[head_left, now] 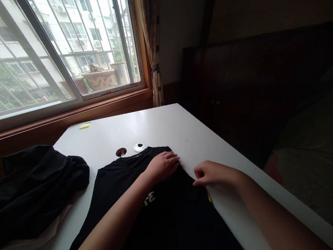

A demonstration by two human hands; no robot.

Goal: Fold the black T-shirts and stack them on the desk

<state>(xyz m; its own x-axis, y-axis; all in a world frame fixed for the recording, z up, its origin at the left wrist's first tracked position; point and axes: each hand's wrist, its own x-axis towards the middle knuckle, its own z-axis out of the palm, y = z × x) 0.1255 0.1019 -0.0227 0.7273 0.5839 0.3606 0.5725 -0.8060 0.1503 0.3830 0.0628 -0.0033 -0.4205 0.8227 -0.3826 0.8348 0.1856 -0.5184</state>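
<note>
A black garment (169,219) with white lettering lies spread on the white table (160,121), its neckline toward the far side. My left hand (162,166) rests on its upper right part near the shoulder, palm down, fingers extended and lying on the cloth. At the garment's right edge, my right hand (208,173) has its fingers curled, with thumb and forefinger pinching the black cloth. A small yellow bit (209,196) shows at the edge below that hand.
Dark clothes (34,189) are heaped over a pale cloth (42,243) at the left. Beyond the neckline are a round table hole (121,152) and a silvery round cover (139,147). Yellow notes (85,125) lie at the far left edge, below a window.
</note>
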